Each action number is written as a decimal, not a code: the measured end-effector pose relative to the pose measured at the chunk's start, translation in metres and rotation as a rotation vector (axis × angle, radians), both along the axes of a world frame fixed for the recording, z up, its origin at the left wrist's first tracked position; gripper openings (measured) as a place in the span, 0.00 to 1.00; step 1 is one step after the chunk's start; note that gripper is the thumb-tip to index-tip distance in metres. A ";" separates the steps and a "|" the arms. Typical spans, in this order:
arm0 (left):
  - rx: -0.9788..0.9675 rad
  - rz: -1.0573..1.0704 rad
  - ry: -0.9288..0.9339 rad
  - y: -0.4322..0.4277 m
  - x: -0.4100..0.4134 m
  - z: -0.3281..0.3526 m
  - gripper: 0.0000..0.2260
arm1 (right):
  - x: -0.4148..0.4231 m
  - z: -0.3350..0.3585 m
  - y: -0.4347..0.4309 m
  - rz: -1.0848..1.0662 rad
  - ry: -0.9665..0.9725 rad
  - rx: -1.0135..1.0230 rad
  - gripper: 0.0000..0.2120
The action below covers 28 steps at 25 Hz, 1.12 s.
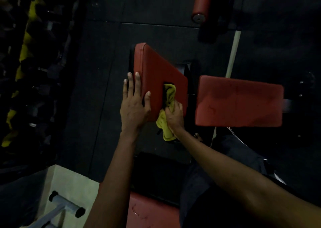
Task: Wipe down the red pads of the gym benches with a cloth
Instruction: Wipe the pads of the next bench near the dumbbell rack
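Right hand (174, 117) grips a bunched yellow cloth (169, 94) against the near end of a red pad (156, 66). Left hand (134, 104), fingers straight, braces the pad's left edge. The pad's long axis runs away from the person, its far end leaning left. A second red pad (238, 100) lies just right, a red roller (202, 1) beyond, and a dumbbell rack (26, 57) far left.
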<state>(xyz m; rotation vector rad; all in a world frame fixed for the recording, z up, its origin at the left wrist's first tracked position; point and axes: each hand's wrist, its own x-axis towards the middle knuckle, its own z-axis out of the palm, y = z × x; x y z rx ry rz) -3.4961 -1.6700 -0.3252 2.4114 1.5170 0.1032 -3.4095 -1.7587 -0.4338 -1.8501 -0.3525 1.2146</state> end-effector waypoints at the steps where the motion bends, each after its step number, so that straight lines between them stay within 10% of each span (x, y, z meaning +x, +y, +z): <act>1: 0.022 0.023 -0.019 0.000 0.002 -0.001 0.30 | 0.004 0.001 0.004 -0.002 0.007 -0.045 0.22; 8: 0.061 0.085 -0.062 -0.002 0.003 -0.006 0.29 | -0.019 0.012 -0.015 0.083 -0.117 0.246 0.17; 16: 0.206 0.343 -0.203 -0.058 -0.004 -0.034 0.31 | 0.035 -0.098 0.003 -0.022 0.132 -0.190 0.20; 22: 0.238 0.522 -0.565 -0.074 0.005 -0.062 0.36 | -0.004 -0.066 -0.016 0.055 0.039 0.037 0.21; 28: 0.354 0.645 -0.559 -0.080 0.026 -0.078 0.40 | 0.047 -0.133 0.004 0.049 0.071 -0.245 0.16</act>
